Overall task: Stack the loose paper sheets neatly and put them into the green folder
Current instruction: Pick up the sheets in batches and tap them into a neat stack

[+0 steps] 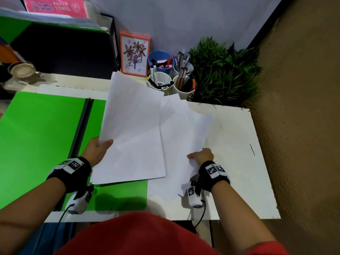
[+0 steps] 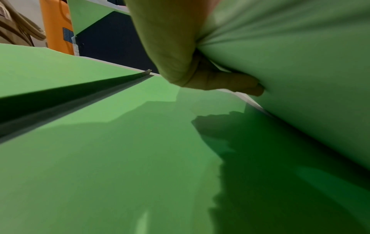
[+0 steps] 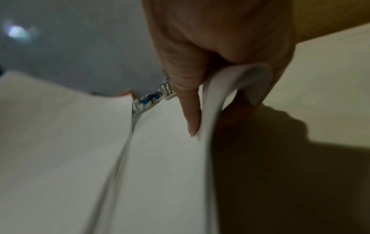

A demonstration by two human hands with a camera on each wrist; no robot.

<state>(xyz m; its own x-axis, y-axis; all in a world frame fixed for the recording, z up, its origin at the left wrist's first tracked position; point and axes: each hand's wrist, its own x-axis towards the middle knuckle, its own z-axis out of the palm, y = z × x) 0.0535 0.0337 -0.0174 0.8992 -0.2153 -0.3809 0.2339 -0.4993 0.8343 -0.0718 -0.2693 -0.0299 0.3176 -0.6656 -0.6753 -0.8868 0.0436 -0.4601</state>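
While your left hand (image 1: 98,149) grips the paper sheets (image 1: 132,129) above the open green folder (image 1: 36,135) | left wrist: fingers (image 2: 236,82) curled under them | right wrist: right hand (image 3: 220,47) pinches a bent edge; uneven pull could crease or fan them across the tabletop (image 1: 239,162).

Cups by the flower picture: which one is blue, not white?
The blue cup right beside the framed flower picture, nearest the wall. The white cups in front and to its right hold pens.
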